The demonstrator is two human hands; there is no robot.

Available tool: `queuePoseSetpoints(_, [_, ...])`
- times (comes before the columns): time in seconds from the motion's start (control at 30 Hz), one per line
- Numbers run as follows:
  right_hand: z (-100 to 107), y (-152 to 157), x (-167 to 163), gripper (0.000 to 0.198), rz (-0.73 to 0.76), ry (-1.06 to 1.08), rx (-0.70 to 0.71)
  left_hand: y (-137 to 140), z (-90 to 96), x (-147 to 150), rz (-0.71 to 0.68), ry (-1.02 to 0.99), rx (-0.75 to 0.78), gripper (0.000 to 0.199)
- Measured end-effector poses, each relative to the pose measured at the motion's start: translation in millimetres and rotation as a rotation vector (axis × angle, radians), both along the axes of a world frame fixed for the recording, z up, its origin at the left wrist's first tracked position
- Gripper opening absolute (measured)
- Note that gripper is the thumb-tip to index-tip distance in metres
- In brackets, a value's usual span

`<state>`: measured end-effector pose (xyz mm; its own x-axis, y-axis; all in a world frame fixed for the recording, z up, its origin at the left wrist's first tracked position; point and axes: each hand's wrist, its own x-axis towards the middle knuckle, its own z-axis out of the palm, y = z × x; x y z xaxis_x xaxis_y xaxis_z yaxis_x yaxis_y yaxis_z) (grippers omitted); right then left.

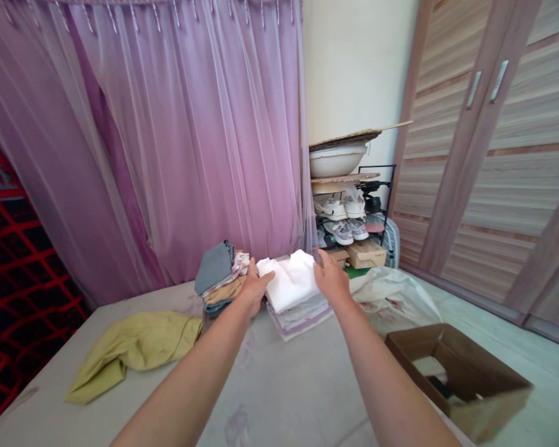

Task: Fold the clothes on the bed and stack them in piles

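A folded white garment (289, 284) lies on top of a stack of folded light cloths (300, 315) on the bed. At its left edge my left hand (257, 285) holds it, thumb over the top and fingers partly hidden. My right hand (331, 278) grips the opposite edge, with its fingertips against the fabric. Just left of my left hand stands a second pile of folded clothes (217, 270), grey, tan, blue and patterned. A crumpled yellow-green garment (142, 341) is spread farther left.
The bed (289, 391) fills the foreground. An open brown box (484, 366) with items inside and a whitish plastic bag (395, 295) are at the right. Behind them stands a shoe rack (389, 192) by a wooden wardrobe (456, 155). Purple curtains (190, 136) hang behind the bed.
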<state>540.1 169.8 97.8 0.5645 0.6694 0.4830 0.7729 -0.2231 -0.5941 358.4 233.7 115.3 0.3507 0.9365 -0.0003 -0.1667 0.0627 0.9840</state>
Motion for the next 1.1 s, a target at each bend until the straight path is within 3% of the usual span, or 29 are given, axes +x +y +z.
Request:
queuePoseSetpoints(0.07, [-14,-17,0,0.040,-0.087,0.049,0.124,-7,3.2,-6,-0.012,0.023,-0.024,0.092])
queuePoseSetpoints(0.17, [-30,-36,3,0.037,-0.173,0.249,0.113,-16,13.5,-11,-0.026,0.065,-0.063,0.086])
queuePoseSetpoints(0.37, [-35,-32,16,0.046,0.004,0.576,0.024,-24,25.6,-17,-0.172,0.057,-0.147,0.053])
queuePoseSetpoints(0.5, [-28,-27,17,0.032,-0.024,0.457,-0.039,-23,28.8,-12,-0.141,0.123,-0.171,0.046])
queuePoseSetpoints(0.67, [-13,-25,16,0.032,-0.054,0.325,-0.087,-17,32.7,0,-0.072,0.204,-0.148,0.068])
queuePoseSetpoints(0.87, [12,-18,15,0.032,-0.075,0.238,0.140,-5,37.7,13,-0.015,0.095,-0.005,0.074])
queuePoseSetpoints(0.93, [9,-18,13,0.034,-0.110,0.227,0.150,-3,32.7,15,-0.025,0.105,-0.020,0.076])
queuePoseSetpoints(1.1, [-16,-21,11,0.031,-0.131,0.184,-0.028,-2,12.6,11,-0.046,0.198,-0.120,0.082])
